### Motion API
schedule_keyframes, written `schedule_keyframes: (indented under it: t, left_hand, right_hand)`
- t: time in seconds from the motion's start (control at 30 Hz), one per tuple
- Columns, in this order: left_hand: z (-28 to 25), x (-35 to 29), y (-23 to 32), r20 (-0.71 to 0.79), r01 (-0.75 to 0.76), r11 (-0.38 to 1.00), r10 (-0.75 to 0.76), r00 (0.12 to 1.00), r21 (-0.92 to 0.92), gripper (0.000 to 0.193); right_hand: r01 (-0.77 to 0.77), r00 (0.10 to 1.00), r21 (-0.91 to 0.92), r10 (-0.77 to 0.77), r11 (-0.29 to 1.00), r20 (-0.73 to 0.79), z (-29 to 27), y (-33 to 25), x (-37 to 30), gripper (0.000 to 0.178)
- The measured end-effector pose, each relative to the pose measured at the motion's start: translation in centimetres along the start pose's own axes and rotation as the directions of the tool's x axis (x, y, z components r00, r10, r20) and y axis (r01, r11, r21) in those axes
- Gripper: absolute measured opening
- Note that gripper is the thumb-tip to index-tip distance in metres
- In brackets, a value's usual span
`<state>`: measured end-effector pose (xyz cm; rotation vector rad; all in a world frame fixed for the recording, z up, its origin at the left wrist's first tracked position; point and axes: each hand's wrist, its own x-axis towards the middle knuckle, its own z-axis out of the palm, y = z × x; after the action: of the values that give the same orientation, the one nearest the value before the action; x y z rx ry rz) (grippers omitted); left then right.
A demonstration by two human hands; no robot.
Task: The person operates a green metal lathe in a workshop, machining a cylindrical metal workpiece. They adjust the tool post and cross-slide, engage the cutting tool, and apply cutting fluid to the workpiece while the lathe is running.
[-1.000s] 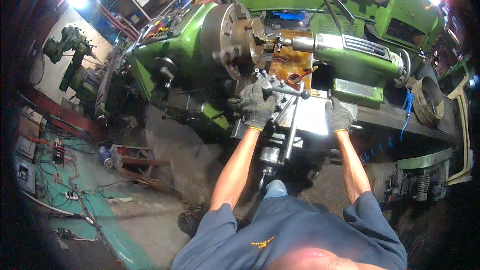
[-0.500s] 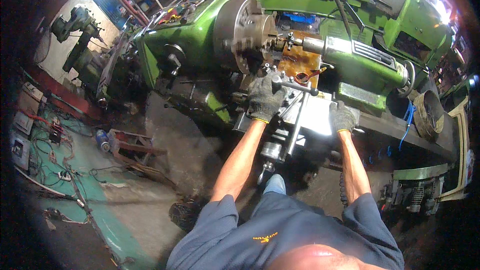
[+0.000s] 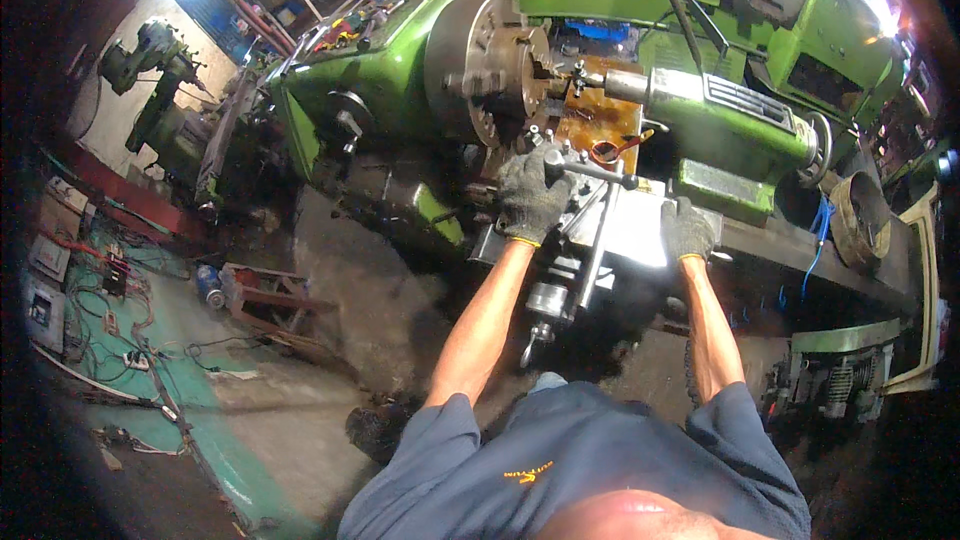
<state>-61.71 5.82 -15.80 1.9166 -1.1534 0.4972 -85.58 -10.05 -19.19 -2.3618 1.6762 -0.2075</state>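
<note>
Both my hands wear dark grey knit gloves and reach to a green metal lathe. My left hand (image 3: 534, 198) is closed at the tool post (image 3: 562, 154), against the left end of a dark lever bar (image 3: 602, 174); what its fingers wrap is hidden. My right hand (image 3: 688, 230) is curled at the right edge of a bright, flat sheet (image 3: 636, 228) on the carriage, a small shiny end showing beside it. Left of the tool post, the big round chuck (image 3: 470, 68) looks blurred. Facing it is the tailstock (image 3: 720, 105), its spindle pointing at the chuck.
A brown, oily plate (image 3: 600, 118) with a brush (image 3: 632, 144) on it lies behind the tool post. A crank handle (image 3: 528, 348) juts toward me below the carriage. Cables (image 3: 130, 330) and a reddish metal frame (image 3: 270, 295) are on the floor at left.
The chuck's jaws show in a different position, so it appears to be turning. My leg has drawn back toward my body. Both hands keep their places.
</note>
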Motion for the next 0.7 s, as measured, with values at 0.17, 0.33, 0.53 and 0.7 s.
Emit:
schedule_keyframes:
  t: [0.17, 0.33, 0.53, 0.7]
  left_hand:
    - [-0.2, 0.2, 0.7, 0.002, 0.009, 1.000, -0.009, 1.000, 0.019, 0.054]
    - [-0.2, 0.1, 0.2, 0.048, 0.026, 0.998, -0.028, 0.998, 0.055, 0.049]
    - [0.2, 1.2, 0.8, 0.055, -0.060, 0.995, 0.064, 0.996, -0.079, 0.046]
    - [-3.6, 1.6, 0.2, 0.262, 0.017, 0.987, 0.026, 0.965, -0.162, 0.067]
  right_hand:
    - [-0.021, 1.000, 0.060, 0.019, 0.998, 0.025, -1.0, -0.5, -0.6, 0.049]
    - [-0.019, 0.999, 0.010, 0.019, 1.000, 0.047, -0.2, -0.4, 0.2, 0.048]
    - [0.009, 0.990, -0.166, 0.015, 0.986, 0.140, -1.1, -0.3, 1.7, 0.045]
    - [-0.052, 0.999, -0.238, 0.050, 0.970, -0.012, 0.0, -3.2, 1.5, 0.043]
